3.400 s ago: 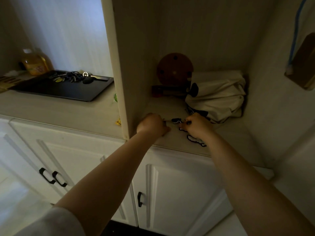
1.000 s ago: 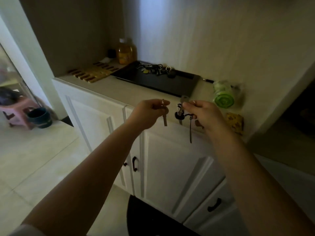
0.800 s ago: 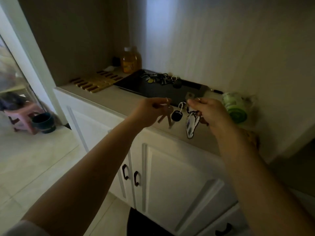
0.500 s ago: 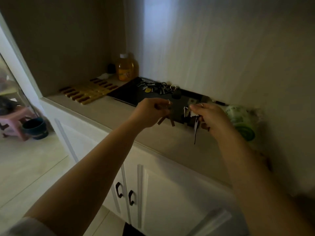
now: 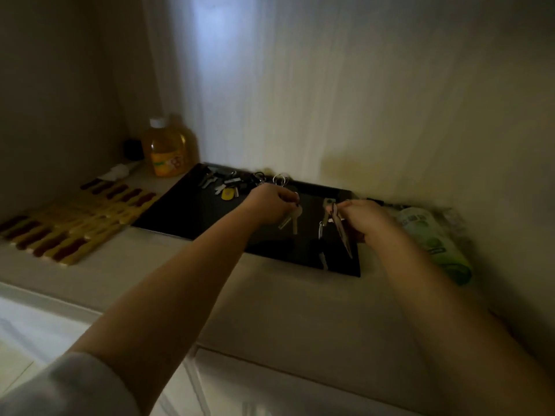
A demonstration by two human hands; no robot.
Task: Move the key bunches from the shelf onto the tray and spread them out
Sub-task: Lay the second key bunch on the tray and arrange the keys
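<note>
Now we pinch two silver keys [image 5: 290,221] in our left hand [image 5: 271,204], and our right hand [image 5: 365,219] grips a second key bunch [image 5: 333,223] with a flat tag; both dangle over the black tray [image 5: 186,211]. Far left on it lies a key pile [image 5: 232,184], near an orange bottle [image 5: 166,147].

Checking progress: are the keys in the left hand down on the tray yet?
Not yet. The keys hang from the left hand, above the black tray.
</note>
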